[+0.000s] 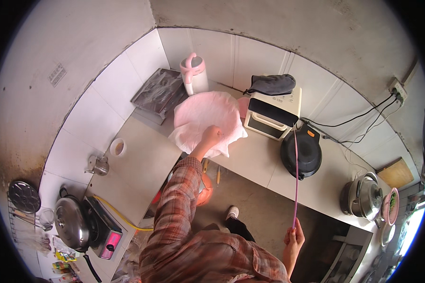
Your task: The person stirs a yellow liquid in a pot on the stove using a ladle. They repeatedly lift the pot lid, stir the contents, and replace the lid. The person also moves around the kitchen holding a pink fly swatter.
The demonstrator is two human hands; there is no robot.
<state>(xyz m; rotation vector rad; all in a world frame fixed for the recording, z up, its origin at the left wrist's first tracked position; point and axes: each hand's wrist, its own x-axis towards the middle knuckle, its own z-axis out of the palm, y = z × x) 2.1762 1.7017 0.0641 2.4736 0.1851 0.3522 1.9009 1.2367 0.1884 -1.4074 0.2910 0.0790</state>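
In front of me, a pink basin [209,106] stands on the counter, its top draped in thin white cloth [182,138] with loose edges hanging over the rim. Curled fingers of my left hand [212,135] are over the near side of this cloth; whether they pinch it is hidden. Lower right, my right hand [294,235] grips one end of a long thin pink strip [296,184]. It extends up the picture, across the black electric pan [301,152], its far end appearing near the oven's corner. Whether it is stiff or flexible cannot be told.
A pink-and-white soymilk maker [194,76] and a plastic-covered dark appliance [159,92] stand behind the basin. Grey cloth [272,85] lies on a cream countertop oven [274,109]. Left are a gas stove [104,230], a lidded pan [71,223] and a bowl [118,147]. Pots [366,196] stand right.
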